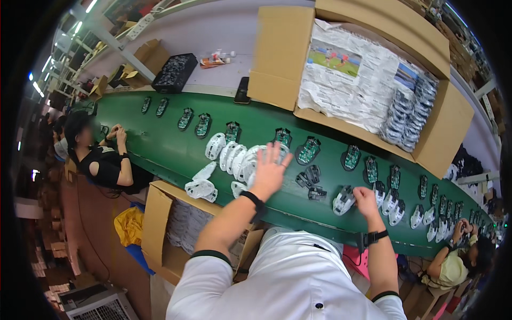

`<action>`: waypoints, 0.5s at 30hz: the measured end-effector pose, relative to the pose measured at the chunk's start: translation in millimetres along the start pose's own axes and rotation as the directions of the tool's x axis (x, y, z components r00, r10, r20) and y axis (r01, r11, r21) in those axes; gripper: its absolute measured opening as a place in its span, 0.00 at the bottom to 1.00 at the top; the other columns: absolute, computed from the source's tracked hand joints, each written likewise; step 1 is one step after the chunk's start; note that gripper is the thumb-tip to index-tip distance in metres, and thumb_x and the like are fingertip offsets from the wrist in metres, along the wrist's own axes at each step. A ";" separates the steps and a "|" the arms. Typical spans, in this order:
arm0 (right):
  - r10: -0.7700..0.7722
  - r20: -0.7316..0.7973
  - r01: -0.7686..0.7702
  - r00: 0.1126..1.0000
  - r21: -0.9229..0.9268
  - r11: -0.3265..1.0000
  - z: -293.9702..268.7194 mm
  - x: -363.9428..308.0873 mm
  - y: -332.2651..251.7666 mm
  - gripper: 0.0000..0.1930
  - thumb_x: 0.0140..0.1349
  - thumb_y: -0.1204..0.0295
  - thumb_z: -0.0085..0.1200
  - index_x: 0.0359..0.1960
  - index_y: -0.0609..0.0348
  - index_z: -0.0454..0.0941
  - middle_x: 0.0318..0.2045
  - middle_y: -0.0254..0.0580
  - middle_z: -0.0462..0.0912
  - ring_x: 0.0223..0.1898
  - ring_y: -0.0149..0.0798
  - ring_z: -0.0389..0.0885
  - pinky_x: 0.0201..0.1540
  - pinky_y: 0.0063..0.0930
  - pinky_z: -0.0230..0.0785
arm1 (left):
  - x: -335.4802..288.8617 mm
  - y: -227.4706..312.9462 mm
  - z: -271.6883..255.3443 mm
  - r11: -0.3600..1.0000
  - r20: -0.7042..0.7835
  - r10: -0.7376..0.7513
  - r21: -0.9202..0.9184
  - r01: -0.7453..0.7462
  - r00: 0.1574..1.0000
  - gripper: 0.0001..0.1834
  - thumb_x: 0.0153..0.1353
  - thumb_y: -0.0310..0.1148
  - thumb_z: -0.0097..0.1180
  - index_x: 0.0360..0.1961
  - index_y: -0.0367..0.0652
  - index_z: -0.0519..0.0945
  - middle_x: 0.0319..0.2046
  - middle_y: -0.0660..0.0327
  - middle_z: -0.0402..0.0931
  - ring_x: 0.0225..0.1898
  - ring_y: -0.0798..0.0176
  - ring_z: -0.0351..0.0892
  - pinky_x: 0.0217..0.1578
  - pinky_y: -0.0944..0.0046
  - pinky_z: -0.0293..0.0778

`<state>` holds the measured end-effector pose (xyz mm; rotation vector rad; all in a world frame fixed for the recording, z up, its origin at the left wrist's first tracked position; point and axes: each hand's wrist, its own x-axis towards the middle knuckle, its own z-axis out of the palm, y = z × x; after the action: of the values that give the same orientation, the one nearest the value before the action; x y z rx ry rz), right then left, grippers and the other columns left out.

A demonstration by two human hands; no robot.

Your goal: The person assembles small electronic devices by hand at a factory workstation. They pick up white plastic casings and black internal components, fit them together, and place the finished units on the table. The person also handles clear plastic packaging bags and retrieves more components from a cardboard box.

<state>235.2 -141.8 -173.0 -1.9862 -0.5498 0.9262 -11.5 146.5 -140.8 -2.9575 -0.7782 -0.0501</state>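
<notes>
My left hand [270, 169] is spread open, palm down, above a row of white computer mouse shells [233, 158]. Whether it touches the shells under it cannot be told. Closer to me lie more white shells [201, 189], some partly behind my left forearm. With its fingertips, my right hand [366, 201] grips the side of a white mouse shell with grey parts [344, 200]. Between the hands rests a small group of dark grey plastic pieces [311, 181]. Just beyond stand black mouse bases with green circuit boards [308, 150].
Along the green bench [176, 149] runs a line of mouse bases. A large carton [341, 117] with wrapped parts stands at the back, a phone [242, 90] beside it. Another open carton [159, 229] sits below the near edge. Co-workers sit at far left [101, 160] and right [453, 264].
</notes>
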 end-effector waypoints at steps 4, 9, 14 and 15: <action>0.105 0.054 -0.114 0.993 0.198 0.974 -13.4 11.0 8.7 0.12 0.71 0.65 0.54 0.44 0.62 0.82 0.33 0.31 0.83 0.35 0.26 0.80 0.38 0.22 0.74 | -13.1 -36.5 -12.4 0.995 0.057 -0.029 -0.095 0.034 0.998 0.41 0.54 0.36 0.62 0.72 0.57 0.64 0.72 0.42 0.56 0.74 0.41 0.52 0.70 0.32 0.45; -0.024 0.206 -0.097 0.978 0.553 0.828 -14.1 2.7 -12.3 0.14 0.71 0.66 0.55 0.52 0.61 0.80 0.43 0.34 0.85 0.46 0.30 0.81 0.53 0.26 0.73 | -37.6 -100.3 -2.1 0.996 0.002 -0.095 0.000 0.095 0.996 0.48 0.50 0.36 0.69 0.73 0.56 0.61 0.72 0.43 0.56 0.73 0.39 0.53 0.70 0.34 0.50; -0.211 0.296 -0.033 0.932 0.647 0.762 -17.0 -11.0 -21.0 0.12 0.69 0.70 0.57 0.49 0.63 0.83 0.44 0.38 0.85 0.48 0.33 0.81 0.56 0.28 0.70 | -40.9 -152.1 -1.3 0.996 -0.008 -0.077 0.045 0.077 0.997 0.48 0.53 0.40 0.69 0.74 0.57 0.60 0.72 0.46 0.56 0.72 0.41 0.55 0.70 0.40 0.52; -0.223 0.302 -0.014 0.927 0.622 0.783 -19.9 -13.2 -21.2 0.12 0.69 0.70 0.58 0.48 0.63 0.83 0.44 0.38 0.85 0.48 0.33 0.81 0.57 0.28 0.70 | -39.8 -160.9 -0.8 0.992 0.008 -0.103 0.078 0.102 0.995 0.48 0.53 0.41 0.69 0.75 0.57 0.58 0.72 0.46 0.55 0.72 0.41 0.55 0.70 0.40 0.52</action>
<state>241.6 -149.4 -142.6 -1.1839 -0.4720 1.2255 -125.4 266.5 -130.5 -2.8460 -0.9121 -0.0092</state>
